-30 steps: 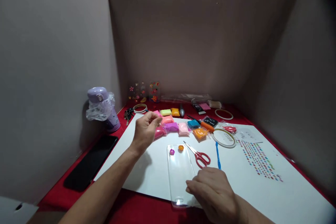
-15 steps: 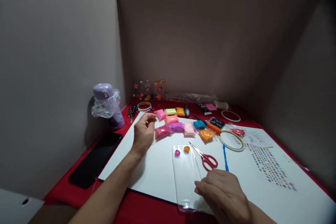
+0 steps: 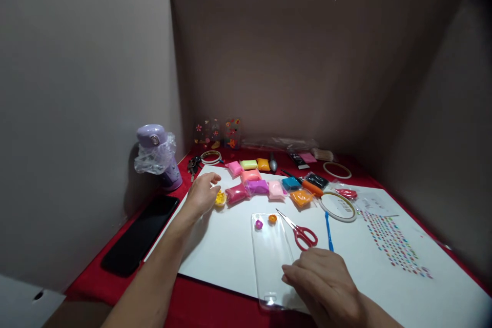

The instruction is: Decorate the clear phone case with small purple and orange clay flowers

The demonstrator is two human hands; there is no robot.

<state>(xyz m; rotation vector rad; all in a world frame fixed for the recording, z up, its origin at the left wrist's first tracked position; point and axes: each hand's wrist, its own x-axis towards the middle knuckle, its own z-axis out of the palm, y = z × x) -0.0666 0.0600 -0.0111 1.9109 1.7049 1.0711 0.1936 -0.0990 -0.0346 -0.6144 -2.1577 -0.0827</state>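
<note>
My left hand [image 3: 200, 196] is open above the left part of the white board [image 3: 219, 251], fingers bent and apart. Beside its fingertips is a small clear container holding a yellow mass [image 3: 220, 199]. My right hand [image 3: 326, 282] is closed, thumb and fingers pressed together; whatever they may hold is hidden. It hovers by the lower right edge of a clear phone case [image 3: 272, 261]. On the case's top end sit a purple flower-like piece [image 3: 259, 225] and an orange one [image 3: 272, 219]. Red-handled scissors [image 3: 303, 236] lie just right of the case.
Soft colored clay packets [image 3: 257, 187] cluster behind the case. A blue stick tool [image 3: 329, 230], a hoop-like ring [image 3: 338, 207] and a gem sticker sheet [image 3: 395, 243] lie to the right. A black phone [image 3: 140, 236] and a purple bottle [image 3: 169, 171] stand at the left.
My left hand has moved left and its fingers have spread, uncovering the yellow mass in its container. My right hand stays nearly still beside the phone case.
</note>
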